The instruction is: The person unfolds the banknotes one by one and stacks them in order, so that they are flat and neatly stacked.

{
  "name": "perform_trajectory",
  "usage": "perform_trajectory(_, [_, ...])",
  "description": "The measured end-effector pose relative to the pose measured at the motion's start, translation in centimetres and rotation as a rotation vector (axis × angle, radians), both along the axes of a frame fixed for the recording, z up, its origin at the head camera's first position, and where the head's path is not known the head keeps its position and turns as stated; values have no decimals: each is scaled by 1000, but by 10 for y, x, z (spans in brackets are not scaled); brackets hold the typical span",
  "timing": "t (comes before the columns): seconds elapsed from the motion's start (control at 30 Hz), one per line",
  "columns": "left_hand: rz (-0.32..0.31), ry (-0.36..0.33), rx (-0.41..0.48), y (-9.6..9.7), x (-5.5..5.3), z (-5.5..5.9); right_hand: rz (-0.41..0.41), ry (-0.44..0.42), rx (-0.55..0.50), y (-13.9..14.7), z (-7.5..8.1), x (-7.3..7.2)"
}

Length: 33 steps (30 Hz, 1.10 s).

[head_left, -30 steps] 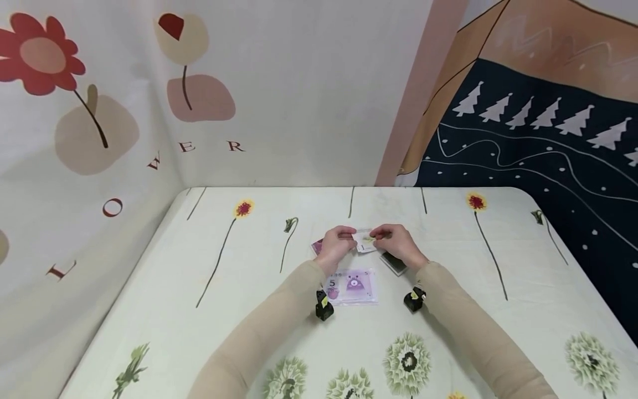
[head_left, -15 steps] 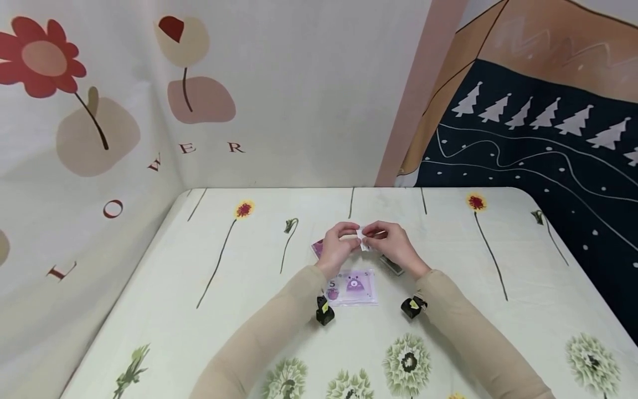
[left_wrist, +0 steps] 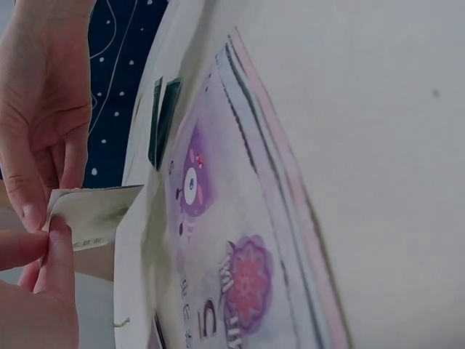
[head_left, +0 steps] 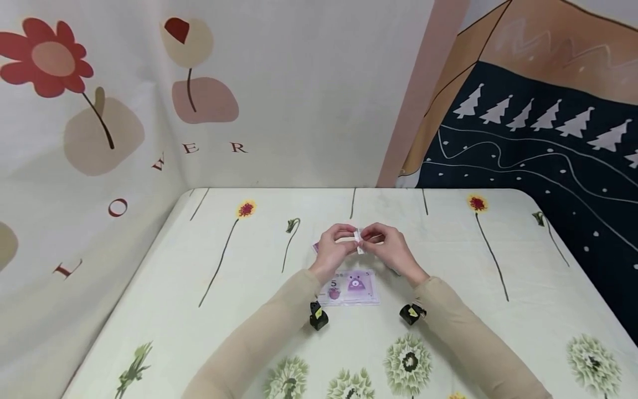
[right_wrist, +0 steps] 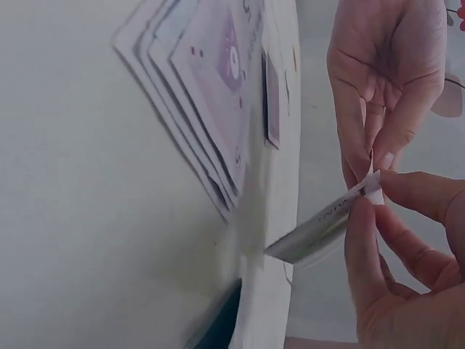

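Observation:
A small pale play banknote [head_left: 359, 241], printed with dark lettering, is raised over the table and folded to a narrow strip. My left hand [head_left: 335, 248] pinches its left edge between thumb and fingertips. From the other side my right hand [head_left: 392, 250] pinches the same note near the fold, fingertips almost meeting the left ones. In the right wrist view the free end of the folded banknote [right_wrist: 312, 231] sticks out past the fingers. A stack of purple play banknotes [head_left: 355, 285], marked 5, lies flat just in front of the hands.
Behind the left hand, a magenta-edged piece [head_left: 315, 247] lies mostly hidden. A dark green folded piece [left_wrist: 165, 120] sits on the table by the right hand, largely covered in the head view. The flower-print tablecloth [head_left: 438, 233] reaches a fabric wall [head_left: 309, 111].
My hands have drawn closer together, the right one moving left. The banknote, broad and flat a second ago, now shows as a narrow folded strip. The purple stack stays put.

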<state>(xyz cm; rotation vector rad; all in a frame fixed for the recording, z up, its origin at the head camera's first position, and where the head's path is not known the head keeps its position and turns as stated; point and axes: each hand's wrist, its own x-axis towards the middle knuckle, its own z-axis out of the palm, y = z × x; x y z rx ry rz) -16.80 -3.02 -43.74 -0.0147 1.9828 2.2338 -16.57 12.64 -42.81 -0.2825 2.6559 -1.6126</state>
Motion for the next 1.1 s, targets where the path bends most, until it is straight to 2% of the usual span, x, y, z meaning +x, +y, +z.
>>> perform_trajectory(0.2, [-5, -11, -28, -7, 7, -3, 17, -34, -42, 6, -2, 8])
perform_trajectory(0.33, [-23, -16, -40, -11, 8, -4, 0, 1, -38, 12, -1, 12])
perform_trajectory(0.4, [-34, -15, -55, -13, 8, -3, 9, 44, -37, 14, -1, 13])
perform_trajectory(0.5, [-39, -5, -78, -16, 14, 13, 24, 99, -37, 17, -2, 13])
perform_trajectory(0.6, [-24, 14, -90, -19, 14, 15, 19, 125, -19, 19, -3, 12])
perform_trajectory(0.67, [-13, 18, -93, -22, 12, 11, 11, 128, 11, 22, -5, 11])
perform_trajectory(0.73, [-4, 19, -100, -25, 7, 0, 8, 128, 36, 26, -7, 11])
perform_trajectory(1.0, [41, 19, -217, -43, 8, -6, 15, 120, 47, 44, -13, 7])
perform_trajectory(1.1, [39, 14, -248, -49, 8, -7, 14, 104, 45, 48, -16, 6])
